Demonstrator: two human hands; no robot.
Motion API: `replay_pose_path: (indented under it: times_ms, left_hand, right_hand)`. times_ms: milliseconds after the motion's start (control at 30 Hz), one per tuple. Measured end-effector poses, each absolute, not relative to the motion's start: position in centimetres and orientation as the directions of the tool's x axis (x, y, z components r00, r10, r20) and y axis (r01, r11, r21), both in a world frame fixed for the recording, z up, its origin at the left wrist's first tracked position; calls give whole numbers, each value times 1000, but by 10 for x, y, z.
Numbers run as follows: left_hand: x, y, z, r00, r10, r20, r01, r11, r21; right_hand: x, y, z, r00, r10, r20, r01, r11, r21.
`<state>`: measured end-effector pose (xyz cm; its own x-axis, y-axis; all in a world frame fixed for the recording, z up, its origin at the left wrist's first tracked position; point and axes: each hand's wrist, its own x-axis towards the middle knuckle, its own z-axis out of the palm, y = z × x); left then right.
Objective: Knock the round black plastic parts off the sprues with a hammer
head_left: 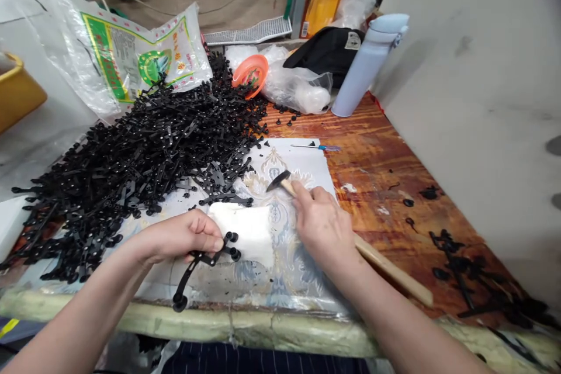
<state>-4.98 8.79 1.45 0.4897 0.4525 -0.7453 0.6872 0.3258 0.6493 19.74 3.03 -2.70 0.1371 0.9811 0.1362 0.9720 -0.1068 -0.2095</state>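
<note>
My left hand (195, 236) pinches a black plastic linkage part (188, 280) with round knobs at its ends. Two of its knobs lie over a white pad (248, 228), and one arm hangs toward the table's front edge. My right hand (324, 222) is wrapped round the wooden handle of a hammer (394, 272). The dark hammer head (278, 180) rests on or just above the patterned cloth (284, 280), beyond the pad; I cannot tell which. A large heap of similar black parts (162, 134) spreads behind my left hand.
A light blue bottle (366, 70) stands at the back right near the wall. An orange dish (250, 75), clear plastic bags and a black pouch (328, 52) lie behind the heap. A pen (315, 146) lies on the cloth's far edge. Black scraps (460, 274) are at right.
</note>
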Motion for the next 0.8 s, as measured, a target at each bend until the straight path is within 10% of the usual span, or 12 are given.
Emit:
replay_pose_path:
  times_ms: [267, 800]
  left_hand:
    - [-53, 90, 7, 524, 443, -727, 666, 319, 674]
    - [-56, 87, 6, 502, 493, -711, 653, 324, 685]
  right_hand:
    - [150, 27, -21, -178, 980, 85, 546, 171, -820]
    - [137, 27, -33, -187, 971, 151, 547, 230, -805]
